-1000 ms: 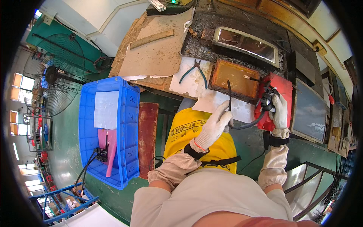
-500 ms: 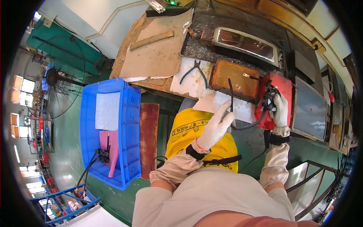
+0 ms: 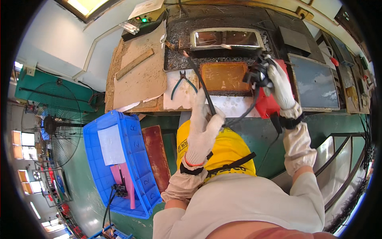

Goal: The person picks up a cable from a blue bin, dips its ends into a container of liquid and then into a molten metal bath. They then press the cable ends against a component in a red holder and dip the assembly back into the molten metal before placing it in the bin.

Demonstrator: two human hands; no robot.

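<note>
Both of my hands wear white knitted gloves. My left hand (image 3: pixel 203 129) is closed around a black cable (image 3: pixel 201 81), whose bare copper-coloured end points up toward the far side of the bench. In my right hand (image 3: pixel 281 85) is a bundle of black cable (image 3: pixel 258 75) with a dark fitting, partly hidden by the fingers. A second cable end (image 3: pixel 227 46) with a pale tip reaches from it over the near rim of a metal-rimmed rectangular pot (image 3: pixel 194 40) with a shiny surface. The cable sags between my hands. Below the pot lies a shallow amber tray (image 3: pixel 223 76).
Blue-handled pliers (image 3: pixel 184 83) rest on white paper left of the tray. A red pad (image 3: pixel 266 106) lies under my right hand. To the left stand a blue crate (image 3: pixel 137 159) holding cables and a fan (image 3: pixel 49 125). A grey panel (image 3: pixel 316 85) lies right.
The view has shifted. My right hand has carried the cable end from above the amber tray to the shiny pot. My left hand still holds its cable, now tilted further left.
</note>
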